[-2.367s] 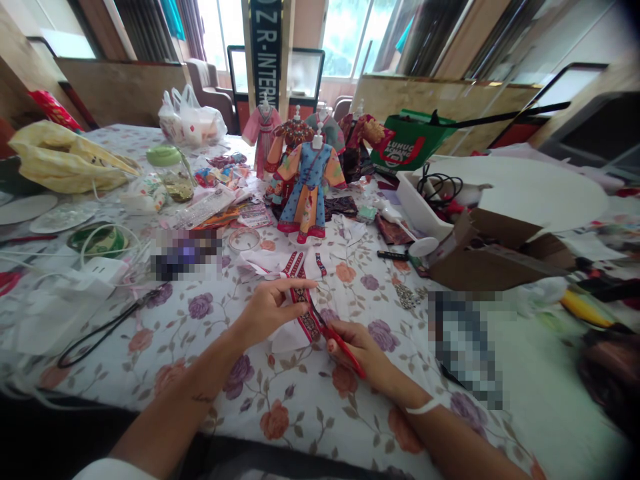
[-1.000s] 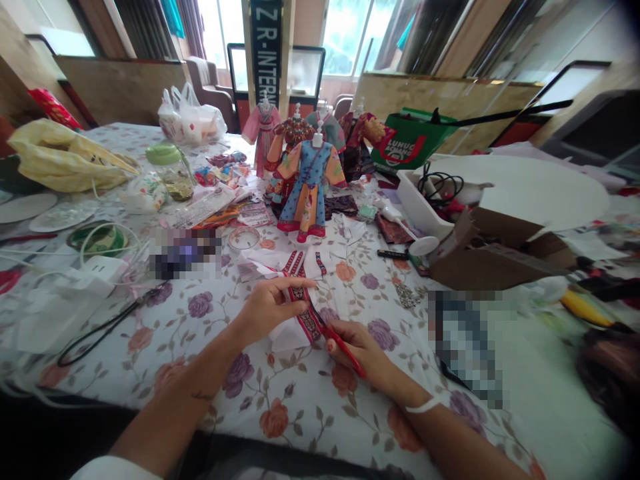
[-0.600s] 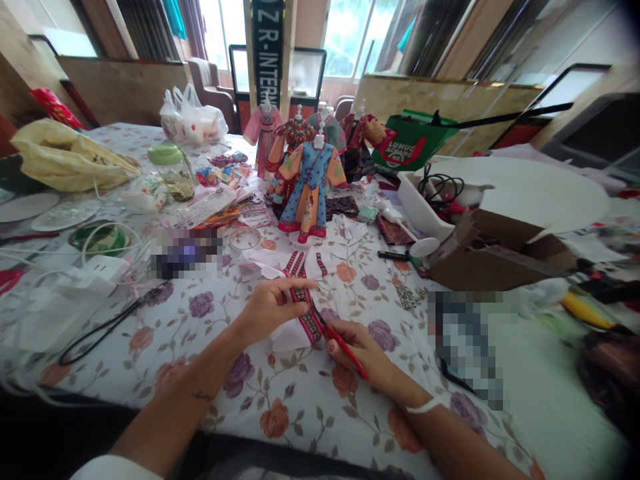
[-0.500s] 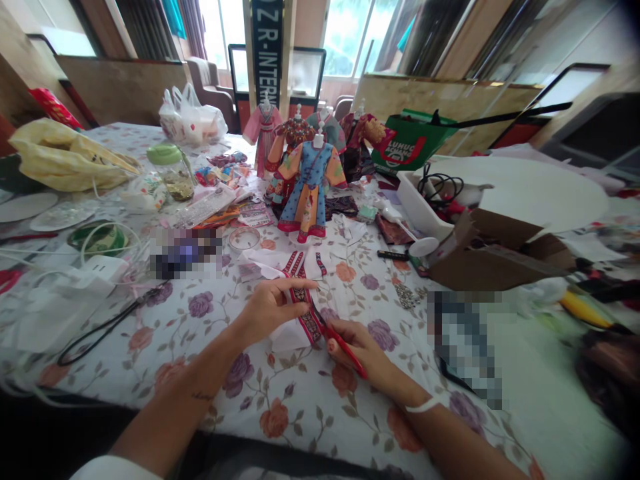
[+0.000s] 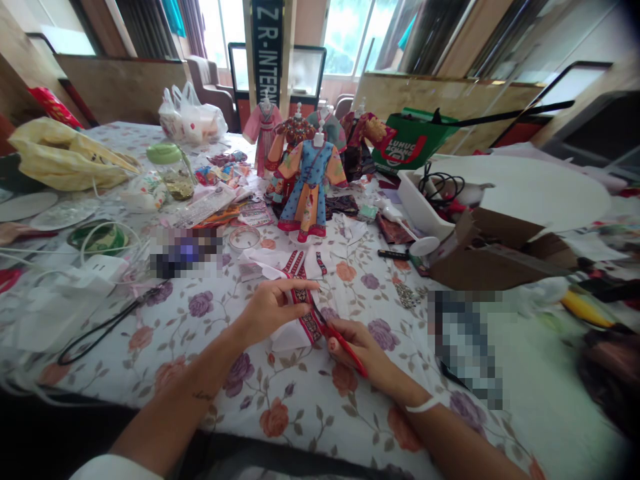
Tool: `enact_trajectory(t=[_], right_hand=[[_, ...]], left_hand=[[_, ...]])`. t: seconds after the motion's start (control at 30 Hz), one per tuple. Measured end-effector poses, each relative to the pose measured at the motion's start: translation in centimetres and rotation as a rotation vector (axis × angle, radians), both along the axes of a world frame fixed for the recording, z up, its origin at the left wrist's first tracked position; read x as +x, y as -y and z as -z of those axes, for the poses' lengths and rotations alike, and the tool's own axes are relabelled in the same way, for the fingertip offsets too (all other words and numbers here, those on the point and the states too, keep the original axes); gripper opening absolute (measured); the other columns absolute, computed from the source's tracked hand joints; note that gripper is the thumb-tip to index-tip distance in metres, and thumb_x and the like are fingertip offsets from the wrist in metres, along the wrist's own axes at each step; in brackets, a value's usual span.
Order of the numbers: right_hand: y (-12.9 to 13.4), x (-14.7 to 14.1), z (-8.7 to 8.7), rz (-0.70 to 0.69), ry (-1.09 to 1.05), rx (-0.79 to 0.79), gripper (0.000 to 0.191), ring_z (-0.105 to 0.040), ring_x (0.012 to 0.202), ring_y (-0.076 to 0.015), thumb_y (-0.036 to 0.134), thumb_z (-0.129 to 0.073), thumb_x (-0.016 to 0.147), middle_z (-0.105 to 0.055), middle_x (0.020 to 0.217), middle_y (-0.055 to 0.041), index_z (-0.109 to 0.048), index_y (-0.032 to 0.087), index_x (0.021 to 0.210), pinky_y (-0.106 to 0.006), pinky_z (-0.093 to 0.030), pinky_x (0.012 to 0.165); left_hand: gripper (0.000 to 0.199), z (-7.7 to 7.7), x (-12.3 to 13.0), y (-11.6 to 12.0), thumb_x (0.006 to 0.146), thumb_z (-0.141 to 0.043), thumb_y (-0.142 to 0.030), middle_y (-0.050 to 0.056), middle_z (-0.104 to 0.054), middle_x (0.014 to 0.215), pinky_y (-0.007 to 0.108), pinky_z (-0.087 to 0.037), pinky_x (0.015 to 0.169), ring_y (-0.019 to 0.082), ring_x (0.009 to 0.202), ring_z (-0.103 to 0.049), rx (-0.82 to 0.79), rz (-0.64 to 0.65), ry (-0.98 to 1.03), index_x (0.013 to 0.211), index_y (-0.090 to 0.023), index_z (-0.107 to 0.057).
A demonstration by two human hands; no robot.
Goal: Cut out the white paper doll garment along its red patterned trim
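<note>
Low over the flowered tablecloth, my left hand (image 5: 267, 308) holds a piece of white cloth (image 5: 291, 335) with red and black patterned trim (image 5: 311, 321). Its index finger lies across the trim, the thumb below. My right hand (image 5: 363, 350) is closed around red-handled scissors (image 5: 346, 348). Their dark blades point up and left to the trim's right edge, close to my left fingertips. Whether the blades are apart is too small to tell. More white cloth with trim (image 5: 296, 263) lies just beyond my left hand. Behind it stands a small blue and yellow dress (image 5: 307, 183) on a stand.
Several other small dressed stands crowd behind the blue dress. At right are a cardboard box (image 5: 500, 250) and a white bin (image 5: 425, 207). A lidded jar (image 5: 170, 173), a charger (image 5: 97, 273) with cables and a black strap (image 5: 107, 327) lie left. What looks like another person's hand (image 5: 11, 233) shows at the left edge.
What looks like another person's hand has come in at the far left edge. My two hands, the cloth and the scissors have barely moved.
</note>
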State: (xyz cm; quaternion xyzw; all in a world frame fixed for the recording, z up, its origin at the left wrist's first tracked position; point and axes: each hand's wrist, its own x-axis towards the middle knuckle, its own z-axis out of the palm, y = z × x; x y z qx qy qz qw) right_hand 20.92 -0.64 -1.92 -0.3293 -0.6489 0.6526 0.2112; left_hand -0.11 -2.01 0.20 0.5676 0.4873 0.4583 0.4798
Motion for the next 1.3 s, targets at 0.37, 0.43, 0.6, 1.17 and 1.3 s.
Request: enact_trajectory(t=[0.37,0.43,0.6,1.17,1.3], right_hand=[[-0.16,0.0,0.31,0.004,-0.002,0.032,0.051,-0.018,0.049,-0.007,0.064,-0.058,0.078,-0.027,0.053,0.0072,-0.038,0.02,0.06,-0.023,-0.013,0.043],[-0.17,-0.06,0.14,0.009,0.002,0.058,0.052,-0.019,0.05,-0.0072,0.064,-0.057,0.078,-0.028,0.054,0.0069,-0.038,0.019,0.06,-0.023,-0.014,0.043],[-0.15,-0.06,0.06,0.017,0.035,0.041,0.054,-0.02,0.048,-0.007,0.066,-0.058,0.077,-0.028,0.052,0.0072,-0.038,0.02,0.059,-0.023,-0.014,0.042],[-0.24,-0.09,0.46,0.027,0.034,0.014,0.053,-0.02,0.048,-0.0071,0.066,-0.06,0.074,-0.028,0.052,0.0073,-0.038,0.02,0.059,-0.022,-0.013,0.042],[-0.23,0.06,0.66,0.01,0.043,-0.01,0.05,-0.021,0.046,-0.007,0.064,-0.059,0.076,-0.029,0.052,0.0076,-0.041,0.02,0.062,-0.022,-0.014,0.043]], left_hand=[[0.037,0.06,0.05,-0.02,0.073,-0.071,-0.026,0.001,-0.064,0.069,0.02,-0.042,0.051,0.011,0.058,-0.055,-0.003,-0.003,0.005,0.11,-0.018,-0.07],[0.038,0.04,0.05,0.0,0.073,-0.071,-0.026,0.001,-0.064,0.07,0.02,-0.042,0.051,0.011,0.057,-0.054,-0.007,-0.001,0.003,0.11,-0.018,-0.07],[0.038,-0.07,0.04,0.02,0.073,-0.071,-0.027,0.002,-0.065,0.071,0.021,-0.044,0.053,0.012,0.06,-0.055,-0.004,0.007,0.015,0.11,-0.018,-0.07],[0.043,-0.46,0.33,-0.19,0.075,-0.07,-0.022,0.004,-0.069,0.096,0.024,-0.05,0.076,0.013,0.079,-0.062,-0.057,-0.005,0.246,0.118,-0.017,-0.064],[0.043,-0.37,0.23,-0.17,0.075,-0.07,-0.021,0.005,-0.069,0.098,0.024,-0.051,0.076,0.014,0.081,-0.062,-0.058,0.002,0.248,0.118,-0.018,-0.064]])
